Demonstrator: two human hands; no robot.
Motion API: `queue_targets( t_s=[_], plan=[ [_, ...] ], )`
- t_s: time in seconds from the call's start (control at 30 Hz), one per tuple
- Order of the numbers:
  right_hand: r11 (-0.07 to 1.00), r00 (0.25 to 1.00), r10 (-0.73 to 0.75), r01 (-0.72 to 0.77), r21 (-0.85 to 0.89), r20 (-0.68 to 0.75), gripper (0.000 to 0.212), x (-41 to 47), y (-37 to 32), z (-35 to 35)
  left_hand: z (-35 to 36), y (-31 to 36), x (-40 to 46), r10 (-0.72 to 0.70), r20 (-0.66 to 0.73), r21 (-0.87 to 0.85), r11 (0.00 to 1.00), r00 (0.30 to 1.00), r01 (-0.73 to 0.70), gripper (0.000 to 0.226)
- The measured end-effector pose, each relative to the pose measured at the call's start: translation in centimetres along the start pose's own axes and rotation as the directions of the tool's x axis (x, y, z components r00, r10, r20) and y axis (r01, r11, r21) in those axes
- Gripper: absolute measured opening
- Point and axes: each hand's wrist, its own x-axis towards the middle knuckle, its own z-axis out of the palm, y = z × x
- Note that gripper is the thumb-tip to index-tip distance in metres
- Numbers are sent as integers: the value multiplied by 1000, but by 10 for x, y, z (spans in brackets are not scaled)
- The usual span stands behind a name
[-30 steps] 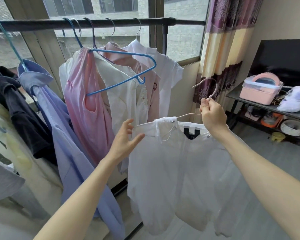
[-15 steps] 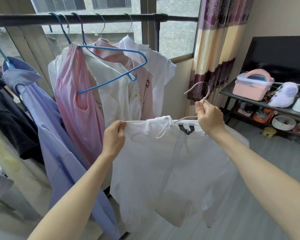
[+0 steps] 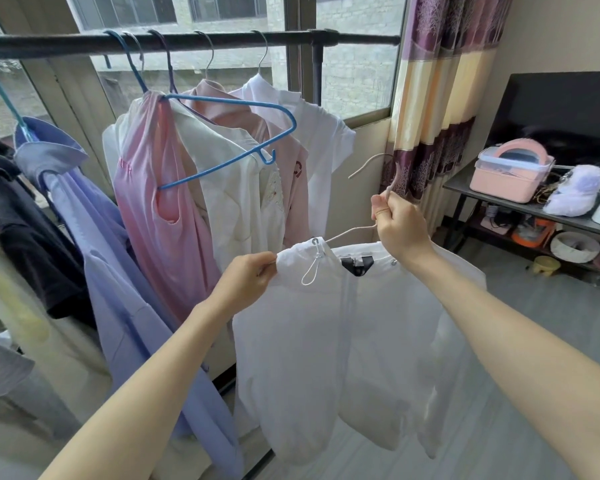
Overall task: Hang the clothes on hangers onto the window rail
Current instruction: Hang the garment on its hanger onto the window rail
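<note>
Gripping the neck of a pale hanger (image 3: 352, 233), the right hand (image 3: 400, 226) has its fingers curled tight round the wire, the hook curving up and to the left above the knuckles. The left hand (image 3: 248, 280) pinches the left shoulder edge of a white jacket (image 3: 326, 341) that drapes from this hanger, thumb and fingers closed on the cloth. The jacket hangs in the air between the two forearms, below the window rail (image 3: 187, 43) and not hooked onto it; a white drawstring loop (image 3: 310, 271) dangles at its collar beside a black label (image 3: 357, 264).

Behind and to the left, the dark rail runs across the window and carries several hung clothes: a white short-sleeved shirt (image 3: 323, 140), a pink top (image 3: 284, 188) next to it, a cream shirt (image 3: 236, 202), a pink sleeveless dress (image 3: 153, 216) on a blue hanger (image 3: 250, 147) whose right arm sticks out bare, then a lilac shirt (image 3: 118, 271) and a dark garment (image 3: 25, 230) at the far left.

To the right of the rail hangs a purple and cream curtain (image 3: 440, 98). Farther right, a low shelf unit (image 3: 465, 183) holds a pink plastic box (image 3: 510, 173), a fluffy white item (image 3: 575, 194) and, on its lower level, some bowls and small objects too blurred to tell.
</note>
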Motion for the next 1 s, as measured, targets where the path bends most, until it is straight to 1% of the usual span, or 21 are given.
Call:
queue_targets(
  t_s=[0.03,0.17,0.23,0.27,0.33,0.4,0.43,0.47,0.53,0.6,0.67,0.73,0.8,0.83,0.9,0.93,0.97,1.0],
  plan=[
    [1000,1000,1,-1,-7,12,31,1,-3,1,1,1,1,7,-9,42,999,1000,-7,45],
    [994,995,-90,92,-62,35,33,2,-14,6,12,11,5,40,-20,158,987,999,-36,22],
    [990,993,-112,115,-81,42,34,3,-18,9,15,17,8,26,-72,169,985,997,-13,20],
    [990,991,-127,129,-56,39,34,3,-19,10,14,17,10,18,-114,162,987,993,1,20],
    [982,982,-187,187,39,-8,35,3,-15,8,11,16,12,-7,-191,139,990,981,34,16],
    [973,968,-212,221,62,-132,35,1,-2,4,6,12,13,-42,-235,133,988,971,75,16],
    [981,963,-179,191,40,-202,36,-1,7,0,3,10,14,-60,-254,127,987,965,95,18],
    [992,957,-119,125,5,-263,37,-3,17,-2,0,7,15,-79,-275,117,987,958,115,21],
    [996,949,5,-32,-80,-315,41,-8,35,-3,-7,0,17,-113,-310,78,986,944,144,28],
    [978,954,87,-136,-157,-286,45,-12,51,1,-13,-5,19,-143,-332,23,987,932,160,29],
    [966,957,162,-204,-161,-243,51,-11,58,6,-19,-8,21,-184,-341,-33,982,922,183,27],
    [961,957,204,-235,-144,-205,55,-7,60,8,-22,-11,23,-200,-332,-71,980,922,187,29],
    [950,957,227,-259,-174,-183,60,-4,60,10,-26,-15,25,-200,-317,-104,979,927,176,31],
    [941,950,255,-287,-180,-182,63,-3,60,11,-28,-18,25,-199,-315,-117,978,928,170,32],
    [909,906,378,-402,-113,-190,67,-1,62,12,-32,-23,26,-202,-325,-145,976,924,163,34],
    [880,874,450,-468,-73,-184,64,-2,65,12,-35,-25,26,-206,-332,-161,974,920,160,34],
    [853,847,504,-519,-58,-168,57,-3,69,13,-37,-26,25,-209,-339,-171,972,917,159,34],
    [832,830,538,-551,-63,-147,45,-5,72,15,-40,-27,25,-214,-345,-175,971,914,161,32]
  ],
)
